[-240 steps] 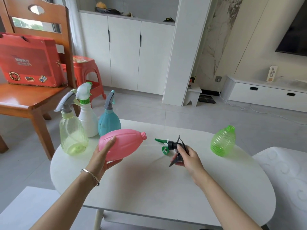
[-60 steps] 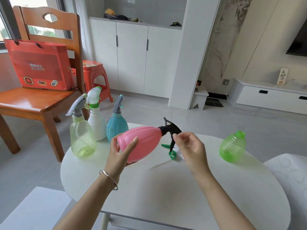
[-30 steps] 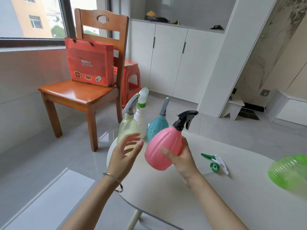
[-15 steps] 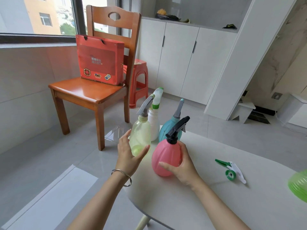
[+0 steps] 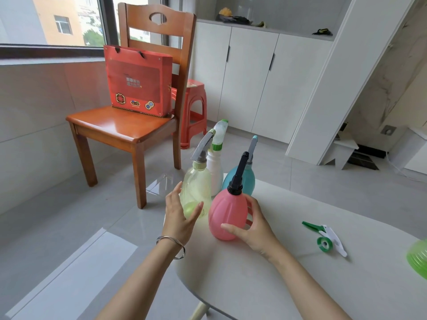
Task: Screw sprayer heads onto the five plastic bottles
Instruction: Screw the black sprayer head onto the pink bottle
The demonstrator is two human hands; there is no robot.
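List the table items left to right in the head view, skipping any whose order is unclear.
yellow-green bottle → pink bottle → loose green sprayer head → green bottle, cut off by the right edge.

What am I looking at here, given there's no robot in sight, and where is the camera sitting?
There is no machine. These are a person's two bare hands, filmed by a wide-angle camera worn on the head and looking forward and down. The right hand wraps around the pink bottle, which stands upright on the white table with a black sprayer head on its neck. The left hand is open in front of the pale yellow-green bottle; I cannot tell whether it touches. Behind these stand a white bottle and a teal bottle, each with a sprayer head on. To the right, a loose green-and-white sprayer head lies on the table. A green bottle is cut off by the frame edge.
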